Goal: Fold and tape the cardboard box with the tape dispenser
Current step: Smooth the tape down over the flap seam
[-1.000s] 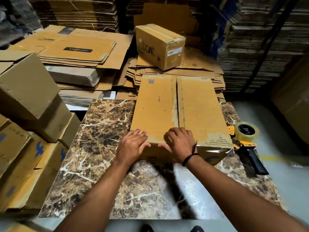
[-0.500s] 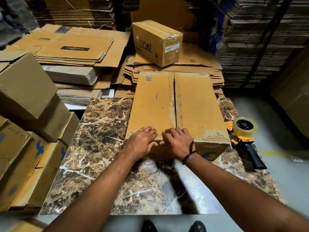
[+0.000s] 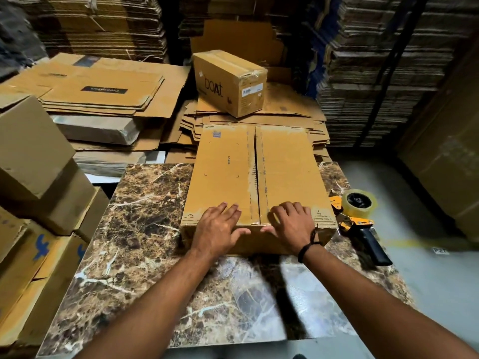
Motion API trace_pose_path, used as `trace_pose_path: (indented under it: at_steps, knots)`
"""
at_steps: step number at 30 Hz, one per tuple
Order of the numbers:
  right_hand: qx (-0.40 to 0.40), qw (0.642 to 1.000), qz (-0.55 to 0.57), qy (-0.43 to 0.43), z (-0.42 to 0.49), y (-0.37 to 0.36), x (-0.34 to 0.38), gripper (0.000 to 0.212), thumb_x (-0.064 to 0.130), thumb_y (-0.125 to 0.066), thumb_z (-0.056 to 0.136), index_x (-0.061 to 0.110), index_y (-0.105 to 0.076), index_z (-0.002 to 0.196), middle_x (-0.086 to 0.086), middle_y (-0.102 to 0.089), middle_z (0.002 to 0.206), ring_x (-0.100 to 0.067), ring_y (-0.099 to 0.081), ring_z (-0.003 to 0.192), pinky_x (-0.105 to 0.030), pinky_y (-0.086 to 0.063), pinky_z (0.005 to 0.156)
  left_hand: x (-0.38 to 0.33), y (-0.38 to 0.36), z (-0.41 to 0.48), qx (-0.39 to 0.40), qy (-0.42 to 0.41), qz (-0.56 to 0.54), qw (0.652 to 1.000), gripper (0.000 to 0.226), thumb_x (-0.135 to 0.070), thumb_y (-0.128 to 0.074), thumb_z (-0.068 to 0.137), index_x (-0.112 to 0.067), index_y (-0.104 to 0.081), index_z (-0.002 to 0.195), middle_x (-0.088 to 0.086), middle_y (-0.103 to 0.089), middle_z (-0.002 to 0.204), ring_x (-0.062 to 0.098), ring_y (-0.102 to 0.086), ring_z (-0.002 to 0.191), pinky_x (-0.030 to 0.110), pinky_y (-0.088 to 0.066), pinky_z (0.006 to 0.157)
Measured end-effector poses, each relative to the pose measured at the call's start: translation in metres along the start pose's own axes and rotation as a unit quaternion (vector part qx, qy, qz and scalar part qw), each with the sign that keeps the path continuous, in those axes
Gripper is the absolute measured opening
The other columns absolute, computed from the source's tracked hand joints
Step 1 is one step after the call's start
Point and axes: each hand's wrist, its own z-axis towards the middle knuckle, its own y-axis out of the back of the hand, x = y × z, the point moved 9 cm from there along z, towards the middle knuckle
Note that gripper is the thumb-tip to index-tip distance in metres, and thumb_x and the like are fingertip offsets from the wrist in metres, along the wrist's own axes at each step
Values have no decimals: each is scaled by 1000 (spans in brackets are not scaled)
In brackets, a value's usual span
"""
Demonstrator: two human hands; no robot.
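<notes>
Now the cardboard box (image 3: 225, 164) is seen laid lengthwise on the marble bench (image 3: 145, 229), its top folded shut along a centre seam (image 3: 255, 177) not yet taped. It is judged to be light, stiff corrugated board with a springy top, best pinned flat at the near edge on either side of that seam. The left hand (image 3: 219, 230) and right hand (image 3: 291, 225) are pressed there palm-down, each grip apart with fingers spread and nothing clasped, while the tape dispenser (image 3: 360, 218) is left untouched just right of the box at the bench's edge.
</notes>
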Motion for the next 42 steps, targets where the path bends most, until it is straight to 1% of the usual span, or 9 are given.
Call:
trace_pose_path:
  at_steps: [9, 13, 20, 24, 26, 29, 33, 38, 42]
  knots:
    - [30, 999, -8, 36, -9, -16, 2, 76, 76, -9, 83, 25, -66, 81, -1, -67, 88, -23, -59, 77, -32, -42, 65, -9, -5, 3, -37, -4, 16, 999, 48, -54, -56, 82, -19, -66, 113, -2, -66, 117, 25, -60, 112, 44, -48, 92]
    - [5, 999, -4, 43, -8, -11, 0, 68, 71, -15, 88, 25, -64, 80, 1, -65, 88, -23, -58, 75, -32, -41, 64, -16, -3, 8, -12, 11, 28, 999, 62, -66, -32, 86, -22, -65, 115, -5, -64, 119, 25, -59, 113, 45, -46, 93]
    - [70, 992, -6, 100, -1, -32, 4, 36, 55, -71, 66, 25, -60, 84, -2, -65, 88, -25, -59, 76, -32, -46, 59, -35, -12, 20, 6, -32, -1, 999, 59, -59, -25, 87, -24, -64, 115, -6, -64, 118, 21, -59, 113, 43, -46, 94]
    - [162, 981, 39, 98, -1, -25, -13, 68, 73, -33, 75, 23, -62, 110, -7, -60, 117, -30, -55, 104, -40, -41, 80, -33, -15, 18, 13, -24, -5, 1000, 65, -62, -17, 90, -24, -61, 119, -6, -62, 122, 22, -57, 116, 42, -41, 97]
    - [121, 992, -5, 29, -7, -10, -42, 77, 82, -20, 71, 28, -61, 107, -4, -61, 114, -26, -56, 100, -40, -41, 78, -36, -12, 19, 32, -14, -3, 999, 81, -71, -2, 85, -25, -55, 126, -8, -54, 131, 20, -50, 124, 40, -32, 103]
    - [80, 995, -45, -36, -20, -6, -66, 74, 85, -21, 72, 26, -62, 89, -3, -65, 97, -26, -58, 84, -39, -44, 67, -41, -11, 25, 61, 32, 1, 998, 93, -80, 0, 73, -27, -46, 135, -12, -41, 140, 17, -39, 133, 38, -27, 109]
    - [58, 998, -24, -30, -24, -10, -65, 75, 84, -20, 74, 21, -62, 81, -5, -64, 92, -29, -56, 80, -41, -44, 65, -49, -14, 24, 35, 75, 17, 996, 80, -74, -13, 82, -23, -57, 125, -4, -55, 130, 24, -50, 124, 42, -40, 101]
    - [34, 999, -7, 29, -31, -12, -64, 66, 81, -40, 65, 23, -60, 90, -4, -62, 102, -27, -55, 89, -41, -42, 72, -57, -15, 24, 71, 82, 43, 993, 66, -60, -37, 88, -23, -32, 142, -4, -30, 149, 21, -28, 138, 36, -25, 112]
    - [17, 1000, 5, -12, -26, -1, -68, 63, 83, -35, 71, 27, -61, 84, -1, -61, 96, -25, -55, 85, -38, -40, 68, -86, -8, 36, 34, 3, 26, 999, 62, -56, -43, 90, -21, -37, 141, -3, -31, 149, 21, -28, 139, 37, -14, 113]
